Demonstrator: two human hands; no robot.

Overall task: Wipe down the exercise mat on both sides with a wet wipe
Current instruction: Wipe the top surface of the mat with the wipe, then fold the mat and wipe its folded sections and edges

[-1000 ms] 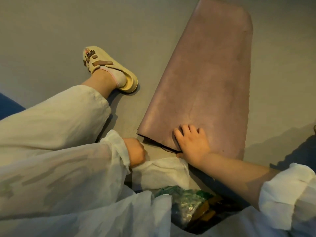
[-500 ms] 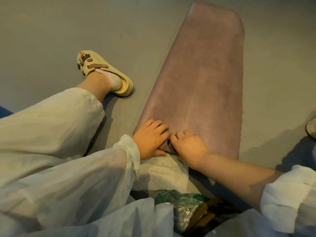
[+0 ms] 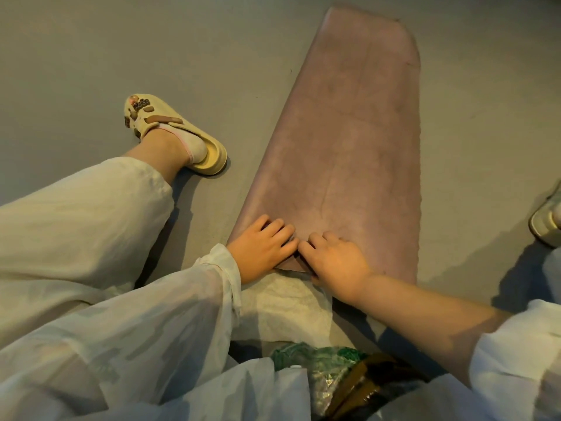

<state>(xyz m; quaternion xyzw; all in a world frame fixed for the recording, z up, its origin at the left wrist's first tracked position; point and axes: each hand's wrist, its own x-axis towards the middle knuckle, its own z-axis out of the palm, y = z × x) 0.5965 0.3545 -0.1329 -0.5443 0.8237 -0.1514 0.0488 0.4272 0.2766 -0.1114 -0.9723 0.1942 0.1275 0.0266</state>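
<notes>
- Nearest the camera, below the mat's near end, lies a crinkled green plastic packet (image 3: 315, 364) with dark and amber wrapping beside it, partly covered by sheer white clothing.
- Just beyond the packet, a flat white wet wipe (image 3: 291, 311) is spread on the grey floor (image 3: 151, 50), its far edge reaching the mat's near end.
- The left hand (image 3: 263, 249), coming out of a sheer white sleeve (image 3: 170, 314), rests palm down on the near left corner of the mat, fingers bent loosely over the edge; whether they pinch it I cannot tell.
- The right hand (image 3: 335, 262), on a bare forearm, sits just right of the left hand, the fingertips of the two nearly touching; its fingers curl over the mat's near edge and its thumb tucks beneath, grasping that edge.
- The long dusty-pink foam exercise mat (image 3: 349, 141) lies flat on the floor, running away from the hands toward the upper right.
- Left of the mat, apart from it, a foot in a cream clog sandal (image 3: 179, 138) with brown charms rests on the floor below a pale trouser leg.
- Right of the mat, at the frame's edge, part of a pale shoe (image 3: 546, 223) shows.
</notes>
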